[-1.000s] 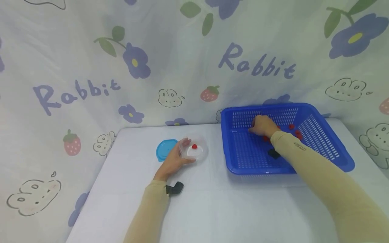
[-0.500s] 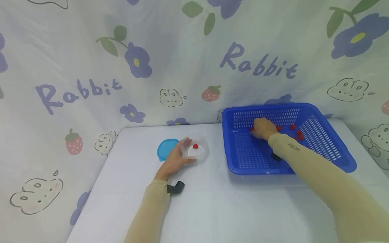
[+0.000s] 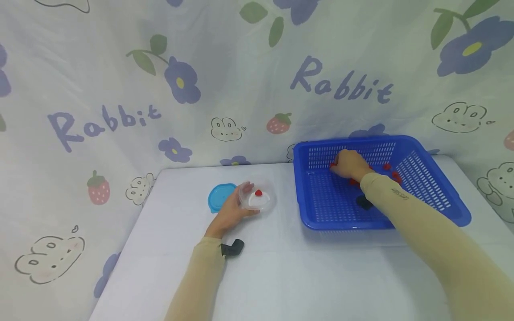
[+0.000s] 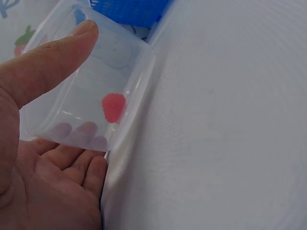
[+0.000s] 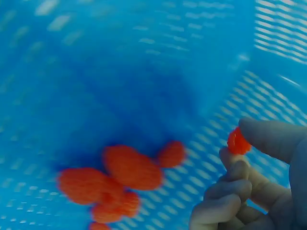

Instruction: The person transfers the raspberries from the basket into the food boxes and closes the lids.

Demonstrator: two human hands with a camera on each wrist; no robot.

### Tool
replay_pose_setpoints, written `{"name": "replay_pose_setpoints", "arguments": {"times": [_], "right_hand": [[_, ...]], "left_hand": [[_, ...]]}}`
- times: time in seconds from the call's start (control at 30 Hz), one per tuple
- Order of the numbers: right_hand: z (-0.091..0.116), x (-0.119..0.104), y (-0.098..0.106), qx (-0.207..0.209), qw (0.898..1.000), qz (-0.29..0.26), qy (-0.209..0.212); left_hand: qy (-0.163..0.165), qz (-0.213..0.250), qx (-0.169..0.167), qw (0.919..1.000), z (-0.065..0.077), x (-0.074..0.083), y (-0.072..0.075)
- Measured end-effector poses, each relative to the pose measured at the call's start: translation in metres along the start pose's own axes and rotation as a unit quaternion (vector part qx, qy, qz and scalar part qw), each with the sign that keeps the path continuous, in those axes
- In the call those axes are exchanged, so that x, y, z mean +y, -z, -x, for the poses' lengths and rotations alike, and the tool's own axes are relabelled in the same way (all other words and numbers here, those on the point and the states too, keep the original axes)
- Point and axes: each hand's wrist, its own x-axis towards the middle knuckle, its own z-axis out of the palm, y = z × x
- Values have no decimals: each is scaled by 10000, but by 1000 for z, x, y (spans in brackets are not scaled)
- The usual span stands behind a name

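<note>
In the head view my left hand (image 3: 230, 211) holds a clear plastic tub (image 3: 267, 201) from its left side, thumb on the near side and fingers on the far side. One red raspberry (image 4: 114, 107) lies inside the tub. Within the blue plastic basket (image 3: 329, 209), my right hand (image 3: 350, 164) pinches another raspberry (image 5: 238, 142) between thumb and index finger. Several more raspberries (image 5: 132, 167) lie on the basket floor beside that hand, some touching each other. The right forearm hides part of the basket.
A light blue lid (image 3: 215, 197) lies flat on the white table (image 3: 277, 276), just left of the tub. Slotted walls surround the basket interior. A patterned curtain (image 3: 225, 89) hangs behind the table. Dark wrist camera mounts (image 3: 233, 248) stick out from the sleeves.
My right hand dipped to the basket floor and has risen slightly, with a raspberry now between its fingertips. The left hand and the tub stay in place.
</note>
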Motion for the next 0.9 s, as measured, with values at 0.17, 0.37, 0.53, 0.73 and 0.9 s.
{"name": "replay_pose_setpoints", "arguments": {"times": [0.17, 0.37, 0.53, 0.73, 0.9], "right_hand": [[9, -8, 16, 22, 9992, -391, 122], [20, -18, 28, 62, 9983, -562, 139], [30, -24, 31, 216, 9978, -560, 281], [47, -37, 37, 304, 9971, -671, 200], [59, -46, 41, 584, 9943, -838, 315]], "left_hand": [[-17, 41, -33, 10000, 0, 0, 0], [-72, 50, -53, 9999, -1, -1, 0], [-64, 122, -65, 9999, -1, -2, 0], [-49, 130, -42, 9999, -2, -3, 0], [-64, 157, -75, 9998, -2, -2, 1]]}}
